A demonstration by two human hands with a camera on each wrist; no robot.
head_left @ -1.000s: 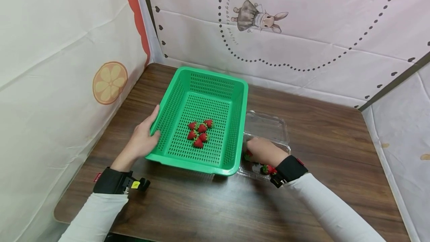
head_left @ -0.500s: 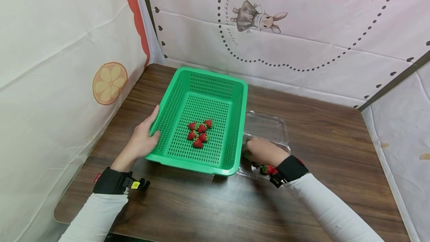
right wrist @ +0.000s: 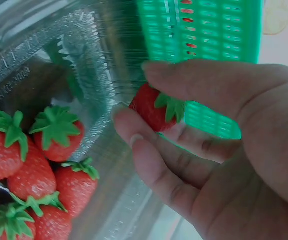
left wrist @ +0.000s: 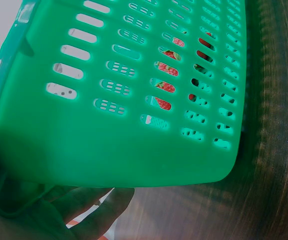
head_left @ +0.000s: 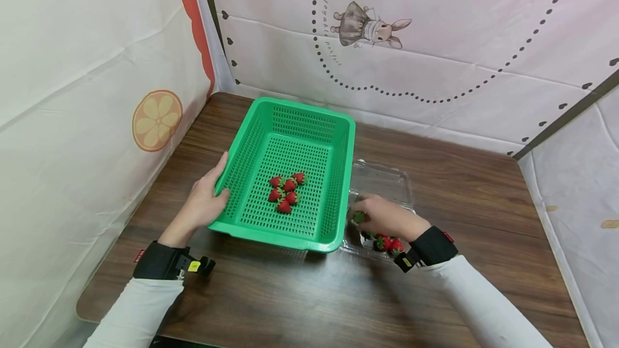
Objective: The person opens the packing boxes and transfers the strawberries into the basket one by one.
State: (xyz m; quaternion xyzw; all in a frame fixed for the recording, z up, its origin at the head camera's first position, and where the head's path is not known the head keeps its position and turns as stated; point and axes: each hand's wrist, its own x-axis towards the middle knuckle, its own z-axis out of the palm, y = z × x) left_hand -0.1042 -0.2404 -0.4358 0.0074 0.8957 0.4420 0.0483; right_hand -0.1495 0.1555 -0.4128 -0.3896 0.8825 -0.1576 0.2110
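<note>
We see our right hand [head_left: 387, 219] pinching a single strawberry [right wrist: 156, 107] between thumb and fingers, just above the clear plastic clamshell box [head_left: 387, 181] that lies open on the dark wooden tabletop [head_left: 459, 187]. In the right wrist view the berry sits red with its green leaf cap turned toward the palm, thumb on top and fingertips [right wrist: 126, 122] curled underneath it. Below and to the side, the remaining strawberries [right wrist: 34, 165] lie packed together in the near corner of the box, touching one another. From the head view a few of them show red beside our right wrist band.

Our left hand [head_left: 205, 200] grips the left rim of the green basket [head_left: 251, 133], thumb over the edge and fingers underneath, as the left wrist view shows from below, where the fingers [left wrist: 91, 210] curl under the green wall. The basket stands just beside the box, its right wall touching or nearly touching the box's left edge; we cannot tell which. Inside the basket, five strawberries [head_left: 286, 192] lie in a tight cluster near the middle of the slotted floor. Through the slots, the left wrist view catches bits of their red.

Printed cloth walls stand around the tabletop, one with an orange slice [head_left: 157, 120], one with a rabbit [head_left: 369, 28].
</note>
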